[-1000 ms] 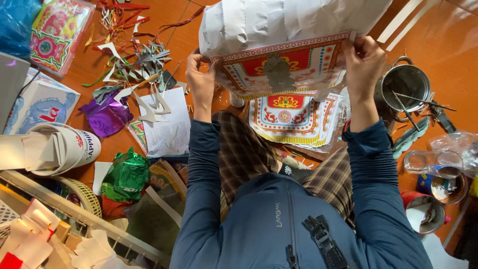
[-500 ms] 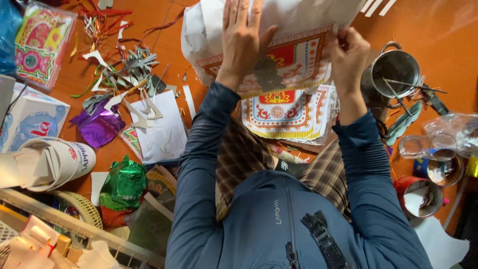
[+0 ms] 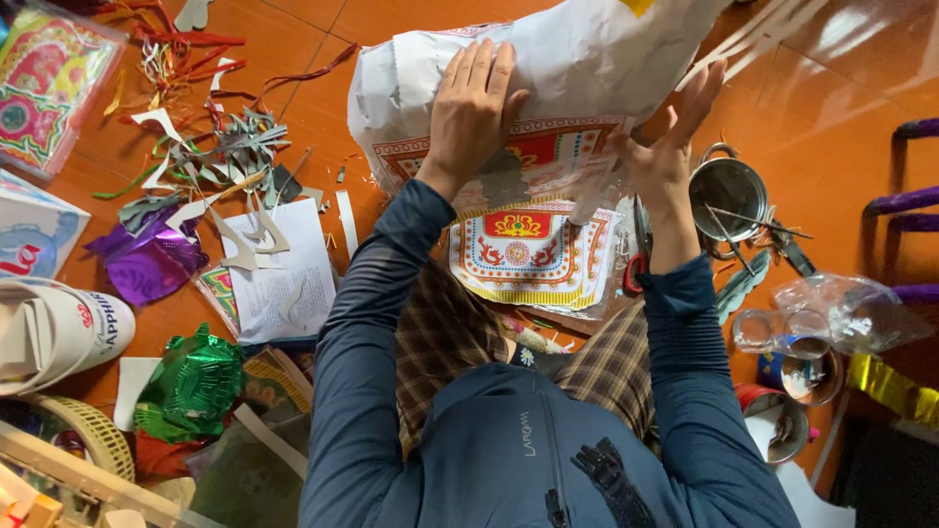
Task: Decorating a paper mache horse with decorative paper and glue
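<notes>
While left hand (image 3: 473, 108) presses flat, right hand (image 3: 665, 147) splayed, crinkled white paper form (image 3: 577, 68), patterned sheet (image 3: 548, 161).

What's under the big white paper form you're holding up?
Under the white paper form lies a stack of red-and-yellow printed sheets on the floor. The stack's upper edge is covered by the form.
</notes>
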